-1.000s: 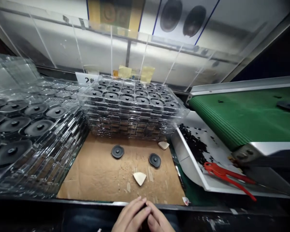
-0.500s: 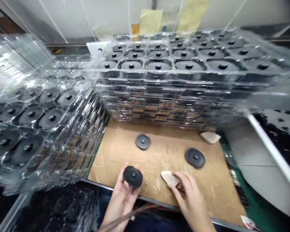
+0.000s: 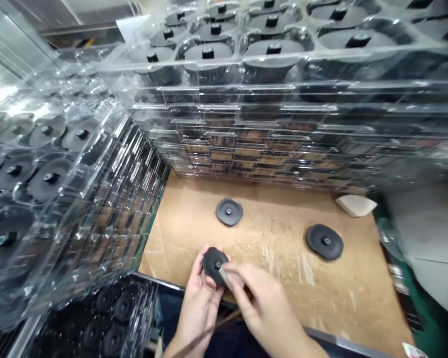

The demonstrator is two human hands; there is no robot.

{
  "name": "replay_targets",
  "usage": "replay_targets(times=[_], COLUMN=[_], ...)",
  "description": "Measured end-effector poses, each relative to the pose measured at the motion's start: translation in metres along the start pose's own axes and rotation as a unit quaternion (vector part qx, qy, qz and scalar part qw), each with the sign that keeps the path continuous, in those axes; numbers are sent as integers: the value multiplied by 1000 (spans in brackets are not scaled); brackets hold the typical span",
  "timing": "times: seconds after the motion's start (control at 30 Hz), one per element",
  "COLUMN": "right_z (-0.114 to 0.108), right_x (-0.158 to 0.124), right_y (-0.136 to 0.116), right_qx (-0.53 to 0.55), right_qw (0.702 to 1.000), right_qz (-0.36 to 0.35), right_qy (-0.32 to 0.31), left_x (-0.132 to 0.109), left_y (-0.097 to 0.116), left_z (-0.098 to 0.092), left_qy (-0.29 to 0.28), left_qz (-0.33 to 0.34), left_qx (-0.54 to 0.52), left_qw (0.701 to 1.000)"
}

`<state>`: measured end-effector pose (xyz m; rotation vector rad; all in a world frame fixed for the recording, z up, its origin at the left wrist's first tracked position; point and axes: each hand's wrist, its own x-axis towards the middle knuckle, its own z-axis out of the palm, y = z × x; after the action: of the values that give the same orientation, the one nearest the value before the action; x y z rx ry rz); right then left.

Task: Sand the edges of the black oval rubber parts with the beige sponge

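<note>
My left hand cradles a black rubber disc with a central hub, its fingers curled up around the rim. My right hand comes in from the right and holds a pale wedge-shaped pad against the disc's face. Most of the pad is hidden by my fingers. Two more black discs lie flat on the cardboard sheet, one near its back edge and one to the right. A second pale wedge rests at the back right corner.
Tall stacks of clear plastic trays holding black discs rise behind the cardboard, and more stand to the left. A dark tray of discs sits low at the front left. A grey metal chute lies to the right.
My right hand has carried the pale wedge left, onto the disc in my left hand. The head view has tilted down and closer, so the trays fill more of the picture.
</note>
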<state>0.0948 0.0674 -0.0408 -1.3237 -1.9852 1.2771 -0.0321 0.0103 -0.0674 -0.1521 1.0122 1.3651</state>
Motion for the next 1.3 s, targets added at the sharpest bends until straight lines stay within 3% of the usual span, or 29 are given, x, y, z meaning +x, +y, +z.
replay_targets(times=[0.33,0.43,0.57,0.7,0.83,0.93,1.07,1.17,1.3], right_z=[1,3,4,2,3,4,5,1,-8], right_x=[-1,-1,-5,-5,-7,-8,-10,-5,12], right_y=[6,8,7,7,6,6,3,4,13], right_qx=[21,3,21,-8,2,-1,-8,0,-19], right_qw=[999,1000,999,1000,1000,1000,1000,999,999], right_qz=[7,22,-7,22,-21,6,-12,-35,-6], right_qy=[-39,-12,-30,-7,-7,5,9,-3,42], left_x=[2,2,2,3,4,4,2,1,2], left_y=[-1,0,0,-1,-2,-2,-1,-1,-2], left_z=[-1,-1,-3,-4,-3,-2,-2,-3,-5], left_qy=[9,14,7,14,14,23,-1,-12,-11], left_qz=[-11,2,-13,4,-13,0,-1,-2,20], left_qx=[10,16,18,33,21,33,30,30,30], left_qw=[1000,1000,1000,999,1000,999,1000,999,999])
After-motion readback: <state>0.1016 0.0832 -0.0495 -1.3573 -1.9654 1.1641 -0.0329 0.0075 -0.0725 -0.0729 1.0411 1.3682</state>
